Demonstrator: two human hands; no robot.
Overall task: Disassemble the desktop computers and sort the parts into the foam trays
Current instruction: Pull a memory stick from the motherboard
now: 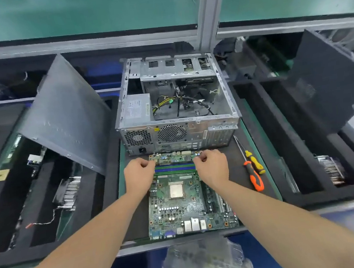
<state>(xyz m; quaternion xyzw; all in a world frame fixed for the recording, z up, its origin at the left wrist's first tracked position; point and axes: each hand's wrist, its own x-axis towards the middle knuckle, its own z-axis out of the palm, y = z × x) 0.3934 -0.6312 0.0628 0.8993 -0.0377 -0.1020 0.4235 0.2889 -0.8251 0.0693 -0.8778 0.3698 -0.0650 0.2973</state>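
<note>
Centre of bench, on a dark mat edged in green: motherboard (178, 199) lies flat, component side up, just in front of the rear panel of the opened desktop case (175, 103). Board is green, with a bare silver CPU (176, 189) in its socket at mid-board, blue and green memory slots (174, 169) across the far part, and silver I/O ports along the near edge. Left hand (138, 172) and right hand (212, 165) both have their fingers curled, tips pinched onto the board at opposite ends of the slot bank; latch or module under the fingertips cannot be resolved. Case contents: grey power supply (136, 109) at left, loose black and yellow cables in the otherwise bare bay. Power supply label is present, its text too blurred to read. Left foam tray (87, 208) holds a finned heatsink (69, 194) with a trailing wire, plus a gold square chip (0, 175); a grey side panel (65, 117) leans over it. Right foam tray (306, 164) holds a second heatsink (333, 172), with a dark side panel (328, 83) tilted above. Yellow-handled screwdriver (255, 161) and orange-handled screwdriver (255, 179) lie touching on the mat, right of the board.
</note>
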